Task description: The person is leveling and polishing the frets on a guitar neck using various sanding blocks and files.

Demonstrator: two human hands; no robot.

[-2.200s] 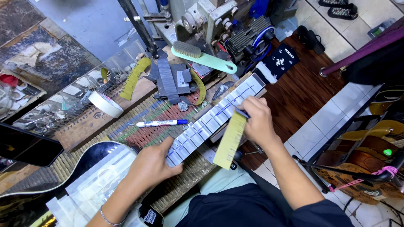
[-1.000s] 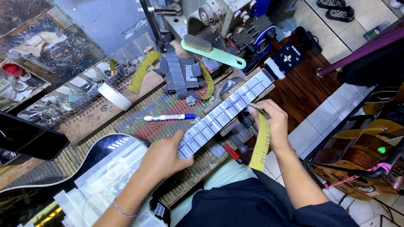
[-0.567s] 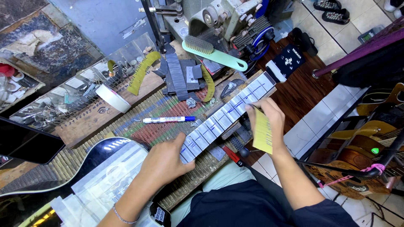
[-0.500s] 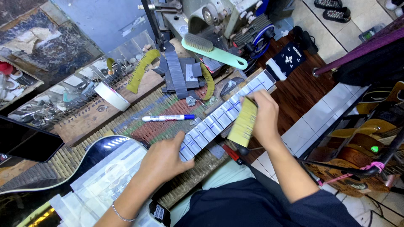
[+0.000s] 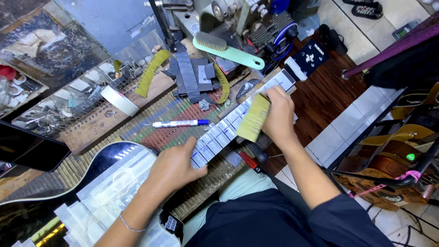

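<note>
The right hand (image 5: 279, 116) has slid its yellow sanding strip (image 5: 253, 118) up the taped guitar neck (image 5: 228, 130), fingers closed on it; the left hand (image 5: 176, 167) presses flat, holding the neck on the table (image 5: 91, 130).

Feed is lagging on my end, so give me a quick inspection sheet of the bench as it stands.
Surface: woven striped mat on a wooden bench.
Job's things: black guitar with tape-masked neck; yellow-green sanding strip.
Clutter: blue-capped white marker, white tape roll, mint-green brush, grey blocks.
Hands: left hand presses the neck; right hand holds the strip.
Cables: blue cable by the machine.
Surroundings: guitars beside tiled floor.
</note>
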